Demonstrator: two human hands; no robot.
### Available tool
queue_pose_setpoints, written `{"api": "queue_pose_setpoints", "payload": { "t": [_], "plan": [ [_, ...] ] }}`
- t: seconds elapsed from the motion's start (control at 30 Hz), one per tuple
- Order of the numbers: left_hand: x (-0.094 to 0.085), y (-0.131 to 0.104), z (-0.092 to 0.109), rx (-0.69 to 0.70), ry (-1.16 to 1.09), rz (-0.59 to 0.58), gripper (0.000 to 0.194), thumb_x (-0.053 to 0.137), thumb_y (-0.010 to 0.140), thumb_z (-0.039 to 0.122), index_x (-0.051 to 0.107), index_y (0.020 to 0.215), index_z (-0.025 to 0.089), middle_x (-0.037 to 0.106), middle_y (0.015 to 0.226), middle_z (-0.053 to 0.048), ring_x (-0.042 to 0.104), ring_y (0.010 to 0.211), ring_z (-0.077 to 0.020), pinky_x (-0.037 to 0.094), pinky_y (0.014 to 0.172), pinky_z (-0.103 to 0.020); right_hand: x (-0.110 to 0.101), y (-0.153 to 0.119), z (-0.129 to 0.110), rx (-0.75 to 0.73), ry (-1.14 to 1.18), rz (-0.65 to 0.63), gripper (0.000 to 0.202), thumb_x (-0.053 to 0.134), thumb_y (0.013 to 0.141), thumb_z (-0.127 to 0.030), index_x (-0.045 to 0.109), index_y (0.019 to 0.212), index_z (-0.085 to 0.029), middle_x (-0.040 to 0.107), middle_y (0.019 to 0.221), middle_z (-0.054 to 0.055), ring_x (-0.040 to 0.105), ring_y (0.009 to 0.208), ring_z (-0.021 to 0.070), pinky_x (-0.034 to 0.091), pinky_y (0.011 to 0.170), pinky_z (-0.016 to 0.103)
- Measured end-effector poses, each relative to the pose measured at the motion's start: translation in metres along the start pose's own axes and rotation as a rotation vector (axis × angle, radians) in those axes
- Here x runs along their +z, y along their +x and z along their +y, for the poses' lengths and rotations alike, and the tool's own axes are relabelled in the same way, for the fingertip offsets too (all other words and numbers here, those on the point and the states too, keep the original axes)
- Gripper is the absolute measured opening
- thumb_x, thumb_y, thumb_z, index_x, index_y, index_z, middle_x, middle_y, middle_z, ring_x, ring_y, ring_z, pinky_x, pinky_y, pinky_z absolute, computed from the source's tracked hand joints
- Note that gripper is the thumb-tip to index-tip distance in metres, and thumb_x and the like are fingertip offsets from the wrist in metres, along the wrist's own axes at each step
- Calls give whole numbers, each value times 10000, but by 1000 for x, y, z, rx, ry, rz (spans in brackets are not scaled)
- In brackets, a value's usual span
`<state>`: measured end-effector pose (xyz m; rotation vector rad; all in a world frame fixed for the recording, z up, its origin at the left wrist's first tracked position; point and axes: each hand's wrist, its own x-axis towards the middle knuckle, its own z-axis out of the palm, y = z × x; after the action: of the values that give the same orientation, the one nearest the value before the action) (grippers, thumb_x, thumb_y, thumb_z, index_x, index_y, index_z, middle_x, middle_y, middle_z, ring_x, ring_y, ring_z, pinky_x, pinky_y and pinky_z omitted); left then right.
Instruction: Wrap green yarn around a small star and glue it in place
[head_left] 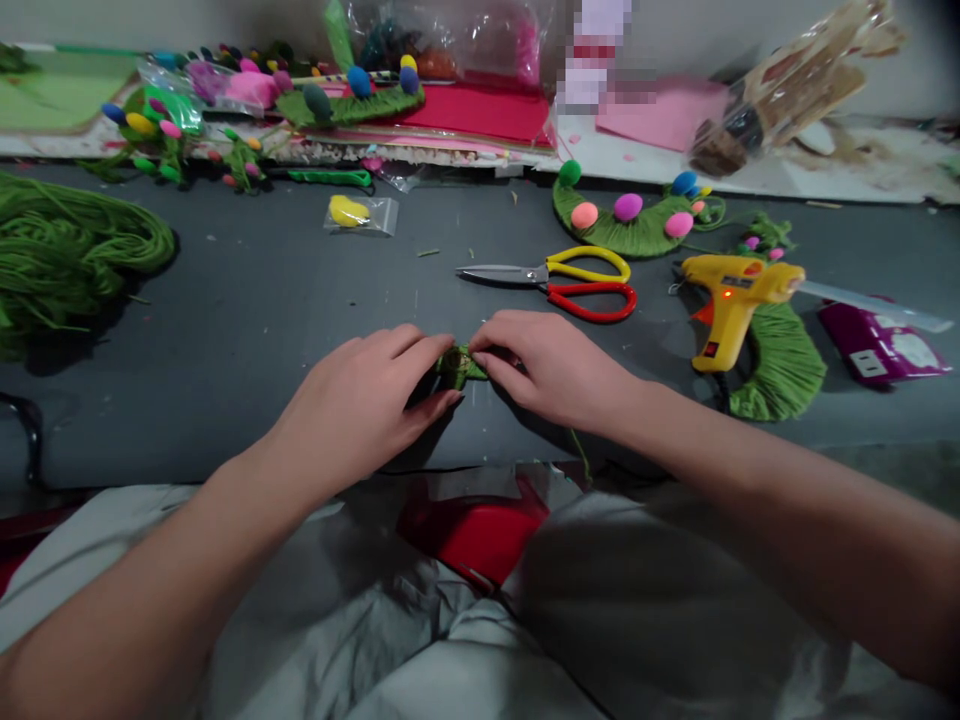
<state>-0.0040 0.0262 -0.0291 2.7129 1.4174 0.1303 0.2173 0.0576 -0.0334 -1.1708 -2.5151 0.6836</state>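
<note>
Between my hands, low over the dark table, is a small green yarn-wrapped piece [463,366] with a brownish patch on top. My left hand [367,385] pinches its left side between thumb and fingers. The fingertips of my right hand [536,365] are closed on its right side. A thin strand of green yarn [581,455] hangs over the table edge below my right wrist. Just beyond my hands lie scissors [536,275] with one yellow and one red handle. My fingers hide part of the small piece.
On the right, a yellow glue gun [739,290] with a lit light rests against a green yarn-wrapped crescent [791,365], beside a purple packet [881,340]. Farther back is a crescent with coloured balls [626,225]. Green yarn [75,260] is heaped left; a bagged yellow item [360,214] lies mid-table.
</note>
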Motion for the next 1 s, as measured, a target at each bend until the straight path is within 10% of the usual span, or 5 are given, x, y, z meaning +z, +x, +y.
{"api": "queue_pose_setpoints", "payload": {
  "t": [1.0],
  "plan": [
    [9,-5,9,-77,39,97,360,609,973,397,635,1245,163,702,1071,-87,672,959,-281,463,724,-357,-4,-1,2,2,3,31,216,564,942,-174,724,1082,-135,710,995,79,620,868,189,433,766,290]
  ]
}}
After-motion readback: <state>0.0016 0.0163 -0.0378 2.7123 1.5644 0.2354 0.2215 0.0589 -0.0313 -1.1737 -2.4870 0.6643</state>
